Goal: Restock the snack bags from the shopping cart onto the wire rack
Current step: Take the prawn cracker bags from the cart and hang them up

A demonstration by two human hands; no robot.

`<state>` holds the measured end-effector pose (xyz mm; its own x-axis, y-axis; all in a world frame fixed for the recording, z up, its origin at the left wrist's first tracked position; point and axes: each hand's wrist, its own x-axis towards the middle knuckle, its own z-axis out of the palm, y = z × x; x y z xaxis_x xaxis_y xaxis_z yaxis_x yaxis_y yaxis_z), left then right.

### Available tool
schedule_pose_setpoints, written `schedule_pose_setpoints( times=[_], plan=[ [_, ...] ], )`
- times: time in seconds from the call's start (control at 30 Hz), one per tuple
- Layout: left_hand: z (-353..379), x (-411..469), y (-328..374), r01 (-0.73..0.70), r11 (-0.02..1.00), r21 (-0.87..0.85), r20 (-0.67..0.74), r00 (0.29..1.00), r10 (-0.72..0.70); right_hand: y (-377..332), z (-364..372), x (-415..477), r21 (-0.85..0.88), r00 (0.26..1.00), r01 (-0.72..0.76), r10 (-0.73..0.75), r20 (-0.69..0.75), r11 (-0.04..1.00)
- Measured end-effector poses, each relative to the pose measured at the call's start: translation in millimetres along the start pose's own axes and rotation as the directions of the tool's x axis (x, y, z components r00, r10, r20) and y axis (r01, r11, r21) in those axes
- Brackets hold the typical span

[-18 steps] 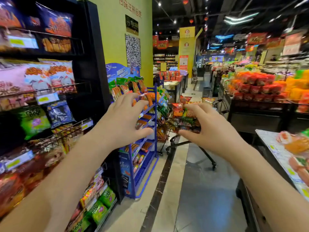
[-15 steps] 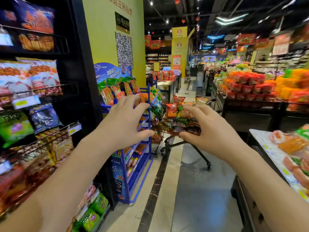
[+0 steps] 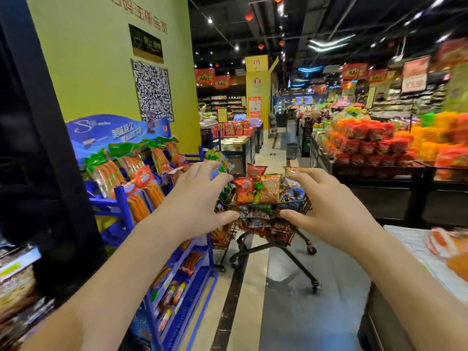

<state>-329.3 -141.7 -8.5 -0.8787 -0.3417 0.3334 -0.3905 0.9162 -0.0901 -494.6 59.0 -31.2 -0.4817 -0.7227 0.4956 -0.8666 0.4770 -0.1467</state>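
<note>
Two bare hands reach forward at chest height, both empty. The left hand point(image 3: 195, 201) has its fingers spread and slightly bent, thumb pointing inward; the right hand point(image 3: 326, 206) mirrors it, fingers apart and gently arched, pinching nothing. Between them, further along the aisle, stands the shopping cart point(image 3: 300, 202), its wire basket heaped with snack bags point(image 3: 271, 190) in red, yellow and green that rise above the rim. Neither hand touches the cart. Just left of the cart is a blue display stand point(image 3: 121, 206) hung with sausage packs point(image 3: 109, 173). The wire rack point(image 3: 58, 158) fills the left edge, its black upright sharp but its shelves too blurred to read. A yellow pillar point(image 3: 101, 59) rises behind the stand, and stacked red and orange packs point(image 3: 367, 140) sit on a bench across the aisle
</note>
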Motion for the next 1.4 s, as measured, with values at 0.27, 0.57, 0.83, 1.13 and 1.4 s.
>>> schedule_pose_setpoints(
  times=[0.27, 0.57, 0.83, 1.13, 1.4],
  plan=[
    [83.1, 136.5, -36.0, -0.07, 0.996, -0.052, 0.024, 0.997, 0.072, 58.4, 83.7, 104.2, -0.012, 0.995, -0.087, 0.088, 0.041, 0.996],
    [180.2, 291.2, -116.8, -0.138, 0.984, -0.116, 0.043, 0.989, 0.144, 88.0, 185.2, 240.8, -0.057, 0.969, -0.218, 0.223, 0.107, 0.974],
    [257.3, 416.6, -136.5, -0.216, 0.963, -0.161, 0.101, 0.967, 0.234, 154.4, 253.9, 332.4, -0.066, 0.933, -0.311, 0.318, 0.168, 0.948],
    [351.4, 572.3, -113.9, -0.201, 0.973, -0.117, 0.198, 0.955, 0.221, 279.5, 343.0, 432.6, -0.067, 0.924, -0.307, 0.314, 0.216, 0.949],
    [409.7, 681.1, -107.6, -0.117, 0.979, -0.167, 0.26, 0.953, 0.158, 376.0, 395.9, 520.4, -0.01, 0.927, -0.285, 0.278, 0.253, 0.959]
  ],
)
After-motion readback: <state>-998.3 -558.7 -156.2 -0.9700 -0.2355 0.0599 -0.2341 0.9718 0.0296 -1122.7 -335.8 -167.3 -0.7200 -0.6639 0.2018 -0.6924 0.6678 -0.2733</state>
